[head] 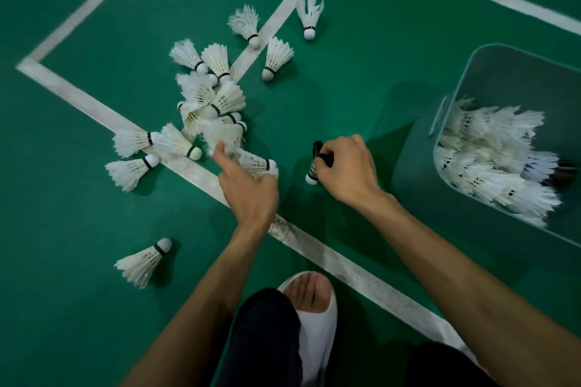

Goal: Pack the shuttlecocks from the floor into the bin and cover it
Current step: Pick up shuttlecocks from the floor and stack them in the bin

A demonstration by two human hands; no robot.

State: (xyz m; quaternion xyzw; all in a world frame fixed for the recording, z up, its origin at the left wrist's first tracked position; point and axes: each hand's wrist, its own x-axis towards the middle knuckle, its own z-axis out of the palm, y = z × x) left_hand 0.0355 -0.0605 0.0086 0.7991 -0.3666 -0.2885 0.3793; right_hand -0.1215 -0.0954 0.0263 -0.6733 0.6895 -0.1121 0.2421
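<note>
Green court floor (94,324) crossed by white lines (345,267). White feather shuttlecocks strewn across it: most heaped in a pile (207,104) over one line, a few lying singly around it, one lone shuttlecock (143,262) nearer the camera.

Left hand (248,188) at the pile's near edge. Index finger (221,154) straight, touching blurred feathers. Other fingers curled over a white shuttlecock (259,163) that lies on the line. Cannot tell whether gripping it or only resting on it.

Right hand (345,170) near the left, apart from it. Fingers curled, pinching a black-feathered shuttlecock (322,152), with its white cork (311,179) low, at or just above the floor.

To the right, a teal plastic bin (471,78), open at the top and partly filled with packed shuttlecocks (490,166), nearly all white, something dark among them at the far right.

At the bottom, a foot in a white open-toe slipper (317,324) beside a dark trouser leg (264,339).
</note>
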